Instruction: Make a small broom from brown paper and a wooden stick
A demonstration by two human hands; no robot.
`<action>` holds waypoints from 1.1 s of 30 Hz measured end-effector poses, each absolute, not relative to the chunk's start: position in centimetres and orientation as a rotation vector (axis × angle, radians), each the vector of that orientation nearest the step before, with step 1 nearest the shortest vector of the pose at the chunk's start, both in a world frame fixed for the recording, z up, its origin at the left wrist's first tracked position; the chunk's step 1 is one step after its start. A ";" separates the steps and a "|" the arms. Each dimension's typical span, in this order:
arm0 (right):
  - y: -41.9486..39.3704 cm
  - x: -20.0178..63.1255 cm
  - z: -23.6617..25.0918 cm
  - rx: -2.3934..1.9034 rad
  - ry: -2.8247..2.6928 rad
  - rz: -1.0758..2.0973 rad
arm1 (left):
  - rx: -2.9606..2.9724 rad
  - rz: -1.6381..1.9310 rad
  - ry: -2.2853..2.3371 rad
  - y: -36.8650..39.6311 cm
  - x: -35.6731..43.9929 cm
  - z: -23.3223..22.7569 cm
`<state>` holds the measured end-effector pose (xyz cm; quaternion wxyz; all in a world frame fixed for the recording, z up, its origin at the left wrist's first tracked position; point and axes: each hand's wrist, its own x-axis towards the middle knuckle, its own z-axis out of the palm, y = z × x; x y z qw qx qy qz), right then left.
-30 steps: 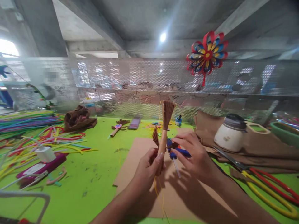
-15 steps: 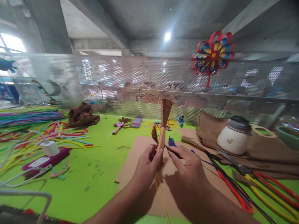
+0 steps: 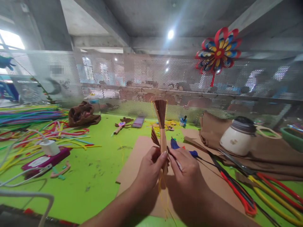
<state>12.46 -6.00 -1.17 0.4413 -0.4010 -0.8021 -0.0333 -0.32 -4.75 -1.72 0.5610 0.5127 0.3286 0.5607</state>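
Note:
Upright in the middle is a tan paper tube (image 3: 163, 140) with a fan of pleated brown paper (image 3: 161, 110) at its top, edged by yellow string. A smaller pleated brown wing (image 3: 155, 136) sticks out from its left side. My left hand (image 3: 151, 165) is closed around the lower tube, thumb across its front. Against the tube's right side, my right hand (image 3: 184, 164) pinches a small brown paper piece (image 3: 168, 150), mostly hidden by the fingers. Yellow strings (image 3: 163, 189) hang below. Just behind my right hand lies a blue glue gun (image 3: 174, 143).
A brown cardboard sheet (image 3: 132, 160) lies under my hands on the green table (image 3: 94, 179). Scissors (image 3: 248, 171), folded brown cloth (image 3: 213, 132) and a white jar (image 3: 236, 137) are at right. Colourful strips (image 3: 54, 134) and a purple power strip (image 3: 47, 162) are at left. A similar small figure (image 3: 120, 126) lies farther back.
My right hand has moved left and in against the tube, bringing the pinched brown piece to its side. The tube has turned slightly, its top swinging left and the fan facing me more.

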 end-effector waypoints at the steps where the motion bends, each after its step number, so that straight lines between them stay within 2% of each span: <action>1: -6.1 12.4 -1.1 -0.995 -1.992 -0.081 | 1.193 1.317 0.759 -4.7 -0.3 -1.8; 10: -7.0 12.3 -1.2 -0.954 -2.102 -0.166 | 1.187 1.334 0.814 -5.0 -0.3 -1.8; 33: -6.8 12.6 -1.4 -1.063 -2.051 0.019 | 1.287 1.345 0.874 -4.8 -0.2 -2.2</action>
